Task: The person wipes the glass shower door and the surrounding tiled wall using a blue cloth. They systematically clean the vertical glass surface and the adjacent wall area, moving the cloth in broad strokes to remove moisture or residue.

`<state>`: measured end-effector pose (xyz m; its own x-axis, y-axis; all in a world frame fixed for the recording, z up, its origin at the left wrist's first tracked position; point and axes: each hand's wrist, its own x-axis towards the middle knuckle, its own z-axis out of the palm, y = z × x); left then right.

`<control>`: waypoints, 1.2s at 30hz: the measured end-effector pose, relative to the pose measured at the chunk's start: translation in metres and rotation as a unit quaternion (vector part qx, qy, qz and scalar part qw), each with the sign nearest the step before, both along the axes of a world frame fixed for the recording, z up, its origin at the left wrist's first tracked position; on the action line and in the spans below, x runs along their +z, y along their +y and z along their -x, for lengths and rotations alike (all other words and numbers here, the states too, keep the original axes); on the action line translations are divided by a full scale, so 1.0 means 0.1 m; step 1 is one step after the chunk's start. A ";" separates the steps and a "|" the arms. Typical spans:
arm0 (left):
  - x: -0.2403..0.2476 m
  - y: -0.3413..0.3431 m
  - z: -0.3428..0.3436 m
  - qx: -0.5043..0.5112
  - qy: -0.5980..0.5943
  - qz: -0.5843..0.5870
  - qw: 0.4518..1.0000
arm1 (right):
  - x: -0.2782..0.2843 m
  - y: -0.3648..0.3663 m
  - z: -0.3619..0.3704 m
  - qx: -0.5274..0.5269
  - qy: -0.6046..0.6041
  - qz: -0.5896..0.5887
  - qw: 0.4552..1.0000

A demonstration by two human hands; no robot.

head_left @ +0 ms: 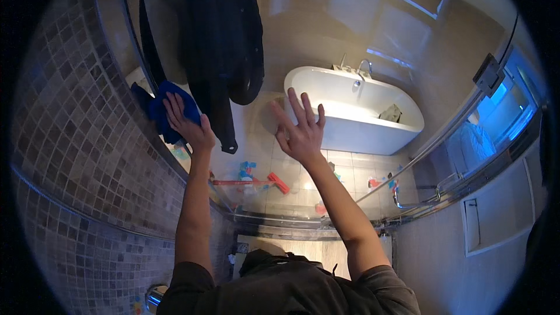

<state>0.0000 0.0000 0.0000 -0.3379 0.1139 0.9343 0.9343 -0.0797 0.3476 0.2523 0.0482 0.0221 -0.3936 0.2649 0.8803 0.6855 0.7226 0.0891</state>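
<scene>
My left hand (185, 123) presses a crumpled blue cloth (169, 105) against the glass panel at the left, beside the tiled wall. Its fingers lie stretched over the cloth, and the thumb sticks out to the right. In the middle, my right hand (301, 131) is raised with the fingers spread and nothing in it. It is at or close to the clear glass (280, 201); whether the palm touches the pane I cannot tell. Through the glass a dark hanging garment (224, 41) shows just right of the cloth.
Beyond the glass stand a white bathtub (361, 134) and, on the floor, a red long-handled tool (277, 182) among colourful scattered pieces. A metal handle (417, 201) and a hinge (489, 74) are on the right. Mosaic tile wall (76, 122) closes the left side.
</scene>
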 end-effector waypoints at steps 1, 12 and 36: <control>-0.01 -0.04 0.00 -0.005 0.015 0.001 1.000 | 0.01 -0.01 -0.04 -0.005 0.007 -0.004 1.000; 0.85 0.27 0.00 -0.007 0.081 -0.064 0.995 | 0.06 0.08 0.04 -0.038 -0.006 -0.019 0.999; 1.08 0.32 -0.26 -0.020 0.224 0.006 0.974 | 0.34 0.22 -0.15 -0.043 0.048 -0.070 0.995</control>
